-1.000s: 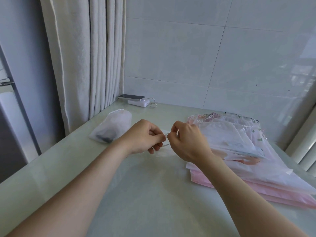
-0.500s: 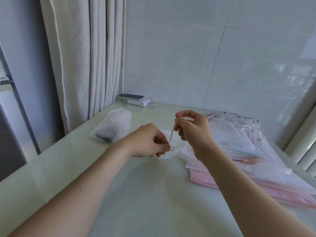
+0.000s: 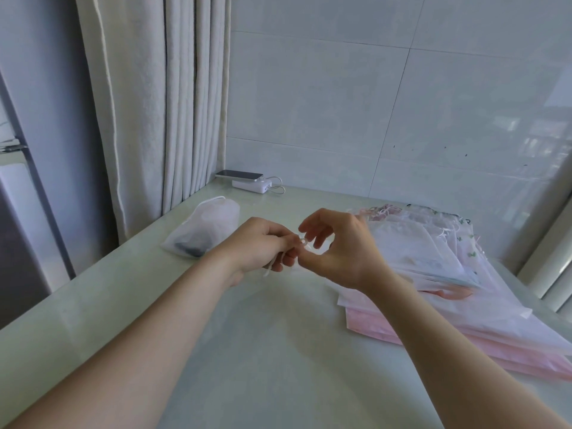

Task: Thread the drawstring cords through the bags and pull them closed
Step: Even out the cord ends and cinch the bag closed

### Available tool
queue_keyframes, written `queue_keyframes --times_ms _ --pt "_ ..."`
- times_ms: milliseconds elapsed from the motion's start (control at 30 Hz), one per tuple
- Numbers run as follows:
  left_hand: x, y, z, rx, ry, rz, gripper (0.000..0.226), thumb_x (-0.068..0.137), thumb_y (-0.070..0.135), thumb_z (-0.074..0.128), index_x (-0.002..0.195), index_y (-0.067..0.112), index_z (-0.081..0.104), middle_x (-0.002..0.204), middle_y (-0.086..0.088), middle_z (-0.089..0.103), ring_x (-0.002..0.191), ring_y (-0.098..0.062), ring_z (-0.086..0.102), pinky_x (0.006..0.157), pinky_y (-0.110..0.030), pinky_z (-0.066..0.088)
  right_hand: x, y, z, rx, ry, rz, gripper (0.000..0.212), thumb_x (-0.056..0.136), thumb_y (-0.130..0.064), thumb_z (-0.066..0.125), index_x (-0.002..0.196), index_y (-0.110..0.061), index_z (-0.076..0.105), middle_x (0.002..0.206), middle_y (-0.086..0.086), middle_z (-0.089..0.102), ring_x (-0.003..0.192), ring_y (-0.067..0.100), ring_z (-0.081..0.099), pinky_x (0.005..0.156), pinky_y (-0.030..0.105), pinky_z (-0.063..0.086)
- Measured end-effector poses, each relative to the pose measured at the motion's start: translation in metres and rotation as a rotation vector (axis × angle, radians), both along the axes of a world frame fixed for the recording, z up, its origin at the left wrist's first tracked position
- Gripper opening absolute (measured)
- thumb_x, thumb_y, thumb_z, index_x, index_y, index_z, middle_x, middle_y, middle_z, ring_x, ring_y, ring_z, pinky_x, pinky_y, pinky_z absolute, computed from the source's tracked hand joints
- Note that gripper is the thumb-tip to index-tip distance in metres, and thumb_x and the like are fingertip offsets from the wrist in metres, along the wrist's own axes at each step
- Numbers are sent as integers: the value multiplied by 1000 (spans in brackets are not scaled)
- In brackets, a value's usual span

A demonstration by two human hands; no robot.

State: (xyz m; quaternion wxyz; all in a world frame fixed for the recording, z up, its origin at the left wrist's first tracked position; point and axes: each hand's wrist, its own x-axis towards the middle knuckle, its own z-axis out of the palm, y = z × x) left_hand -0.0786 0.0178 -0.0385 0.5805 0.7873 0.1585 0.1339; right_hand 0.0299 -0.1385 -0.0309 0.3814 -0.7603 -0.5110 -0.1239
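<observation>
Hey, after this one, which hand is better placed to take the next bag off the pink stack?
Right, probably. The right hand is next to the stack of bags, which lies on its side of the table. The left hand, gripping the white cord, would have to reach across.

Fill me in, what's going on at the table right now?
A person works a white drawstring cord between both hands above the table. The left hand grips it, its end hanging below that hand; the right hand pinches it at a small loop. A stack of pink and white bags lies to the right, a filled white pouch to the left.
</observation>
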Motion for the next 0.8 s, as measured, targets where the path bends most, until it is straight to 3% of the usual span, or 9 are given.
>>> queue_keyframes --times_ms 233,367,433,533,633,700,800 --pt "3 -3 0 -44 -18 44 16 97 29 74 96 16 83 88 -5 79 74 -9 72 67 -24 58 4 6 -1 3 -46 0 18 75 -26 93 88 -23 81 74 -12 74 72 4 70 71 15 53" --pt "5 -4 1 -49 -39 45 18 100 26 71 97 14 83 77 5 74 64 -7 64 58 -19 45 1 10 0 -34 -194 -56 9 81 -17 87 88 -22 84 75 -5 75 70 11 66 69 27 53" --pt "5 -4 2 -32 -32 45 19 101 21 68 96 11 83 74 1 71 60 -13 53 58 -17 43 -1 13 -1 -88 -277 -96 13 83 -10 81 86 -22 83 74 0 71 70 19 63 66 35 52" --pt "6 -5 2 -66 -21 16 17 94 13 70 87 3 81 80 -11 68 73 -22 45 67 -24 40 -3 15 -3 -176 -324 -139 27 84 1 70 85 -24 81 76 1 64 73 24 60 66 40 52" --pt "9 -6 3 -107 0 13 15 83 8 68 82 -7 70 79 -14 54 81 -27 35 68 -29 33 -6 13 -2 -227 -364 -138 23 86 -1 63 88 -16 80 80 7 61 74 28 59 69 43 51" --pt "9 -7 5 -110 -4 42 27 75 12 72 93 -8 69 85 -9 59 79 -27 43 69 -27 35 -6 13 -1 -241 -355 -150 23 83 -3 60 85 -15 80 77 5 61 73 27 59 69 42 51" --pt "6 -9 7 -28 -29 183 52 70 15 84 119 19 66 113 0 64 93 -17 66 75 -27 46 -7 13 5 -161 -117 -163 22 83 -9 64 81 -20 83 54 -12 57 59 10 54 59 22 45"
